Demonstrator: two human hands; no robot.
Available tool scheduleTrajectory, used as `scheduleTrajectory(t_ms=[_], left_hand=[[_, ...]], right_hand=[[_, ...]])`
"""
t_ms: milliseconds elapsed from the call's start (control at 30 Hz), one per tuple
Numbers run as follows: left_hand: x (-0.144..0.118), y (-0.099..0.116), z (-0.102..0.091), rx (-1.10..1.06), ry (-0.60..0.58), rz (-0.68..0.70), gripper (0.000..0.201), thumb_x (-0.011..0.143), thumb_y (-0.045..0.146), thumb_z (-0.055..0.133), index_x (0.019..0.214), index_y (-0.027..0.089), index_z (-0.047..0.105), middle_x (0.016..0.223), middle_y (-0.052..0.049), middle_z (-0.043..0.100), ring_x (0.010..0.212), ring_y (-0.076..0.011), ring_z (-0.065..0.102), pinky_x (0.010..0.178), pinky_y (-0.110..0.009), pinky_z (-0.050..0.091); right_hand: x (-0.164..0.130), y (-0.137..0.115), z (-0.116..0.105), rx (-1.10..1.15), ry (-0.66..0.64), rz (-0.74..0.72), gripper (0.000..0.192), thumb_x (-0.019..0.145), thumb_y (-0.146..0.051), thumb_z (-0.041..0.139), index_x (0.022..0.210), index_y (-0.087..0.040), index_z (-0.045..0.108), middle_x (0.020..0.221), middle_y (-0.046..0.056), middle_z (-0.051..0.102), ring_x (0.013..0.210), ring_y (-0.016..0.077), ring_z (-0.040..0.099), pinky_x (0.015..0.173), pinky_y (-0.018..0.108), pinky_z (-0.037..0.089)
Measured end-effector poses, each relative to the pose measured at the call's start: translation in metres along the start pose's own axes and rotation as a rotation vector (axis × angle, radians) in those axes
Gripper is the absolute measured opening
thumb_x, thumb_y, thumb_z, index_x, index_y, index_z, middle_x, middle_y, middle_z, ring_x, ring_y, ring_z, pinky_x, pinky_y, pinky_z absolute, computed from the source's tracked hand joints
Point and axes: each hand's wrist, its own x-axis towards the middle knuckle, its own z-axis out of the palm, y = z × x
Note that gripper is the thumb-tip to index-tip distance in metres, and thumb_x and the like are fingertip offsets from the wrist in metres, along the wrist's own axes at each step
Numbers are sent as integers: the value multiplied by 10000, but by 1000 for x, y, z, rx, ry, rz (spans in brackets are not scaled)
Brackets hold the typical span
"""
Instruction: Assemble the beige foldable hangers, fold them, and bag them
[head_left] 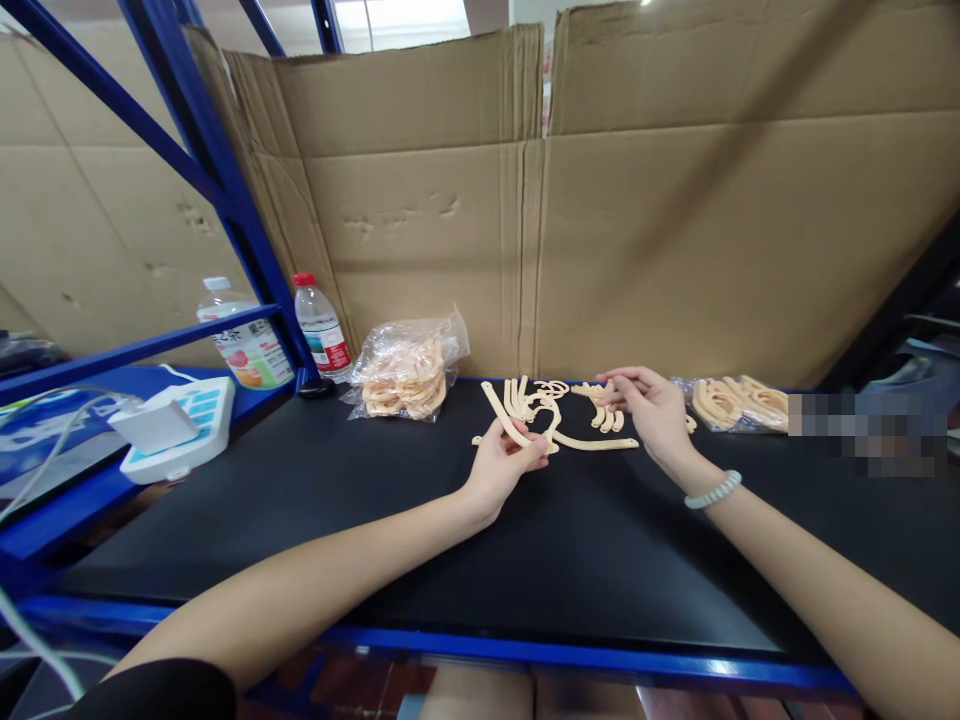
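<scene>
My left hand (pixel 504 462) is closed on a long, curved, cream-coloured strip (pixel 495 402) whose upper end sticks up to the left. A ring-shaped cream piece (pixel 553 418) shows just beyond those fingers; whether it is joined to the strip I cannot tell. Another long curved strip (pixel 598 444) reaches to the right from there. My right hand (pixel 646 405) hovers by several short curved pieces (pixel 607 420), its thumb and fingers pinched together. What sits between those fingertips, if anything, is too small to make out. More thin strips (pixel 517 396) lie behind my left hand.
A clear bag of cream parts (pixel 405 372) stands at the back left, and another bag (pixel 739 402) lies at the right. Two bottles, one red-capped (pixel 321 328), stand by the blue frame (pixel 247 240). Cardboard (pixel 420 200) walls the back; a white power strip (pixel 184 435) lies left.
</scene>
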Motion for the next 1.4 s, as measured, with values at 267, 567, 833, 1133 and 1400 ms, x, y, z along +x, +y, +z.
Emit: scheduleTrajectory(t_ms=[267,567,833,1133,1400], left_hand=[[1,6,0,71,11,-9,470,635,297,821,885,185,439,782,9,643,640,-146,684,573,-237,539],[4,2,-4,57,-52,50,465,636,261,823,885,175,440,777,26,637,636,-120,674,637,-242,547],[5,1,-5,10,-112,44,448,631,227,827,887,172,463,773,22,635,688,-121,659,719,-274,544],[3,2,-4,38,-160,91,391,621,184,809,826,174,476,724,17,629,656,-140,645,660,-268,513],[4,-2,-5,27,-115,105,374,612,167,798,806,174,479,706,10,646,660,-152,655,665,-291,538]], right_hand=[[-31,-16,16,117,-28,218,311,709,-399,705,914,-188,601,902,65,686,672,134,608,665,298,522],[-41,-11,25,348,-75,438,580,569,-244,817,1084,-252,550,944,14,621,705,141,631,801,360,547],[-46,-5,30,282,-313,505,371,604,-292,815,925,-171,674,859,52,707,827,185,668,854,372,525],[-48,-10,33,221,-376,359,340,625,-315,796,915,-182,679,845,46,725,820,206,686,830,408,551],[-56,-18,37,125,-389,236,175,677,-268,740,809,-194,652,770,16,694,731,182,673,772,361,556]])
